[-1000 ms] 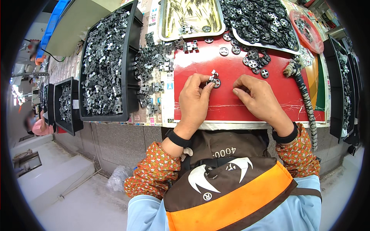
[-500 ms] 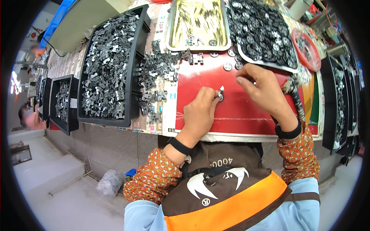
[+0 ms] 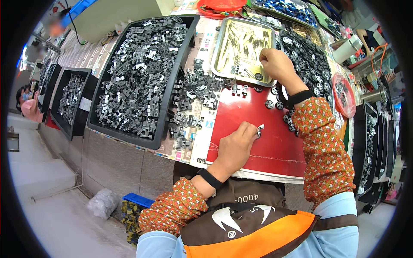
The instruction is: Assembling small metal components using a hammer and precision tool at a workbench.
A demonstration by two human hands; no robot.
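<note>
My left hand (image 3: 235, 148) is closed in a pinch over the red mat (image 3: 275, 148). A small black-and-silver part (image 3: 259, 130) sticks out from its fingertips. Further off, my right hand (image 3: 282, 69) reaches over the right side of a metal tray (image 3: 214, 60) that holds thin gold-coloured pins (image 3: 243, 38). Its fingers are bent together and point down toward the pins; whatever is between them is hidden. Several small black wheels (image 3: 269, 104) with silver hubs lie on the mat below the right wrist.
Left of the mat stands a large black bin (image 3: 165, 103) full of small dark clips, with loose clips (image 3: 189, 92) spilled beside it. A heap of black wheels (image 3: 316, 69) lies right of the pin tray. Beyond it are a red round basket (image 3: 344, 96) and a grey cylinder (image 3: 347, 48).
My right hand has moved forward from above the red mat to the pin tray. My left hand keeps its pinch on the small part. The whole view has shifted.
</note>
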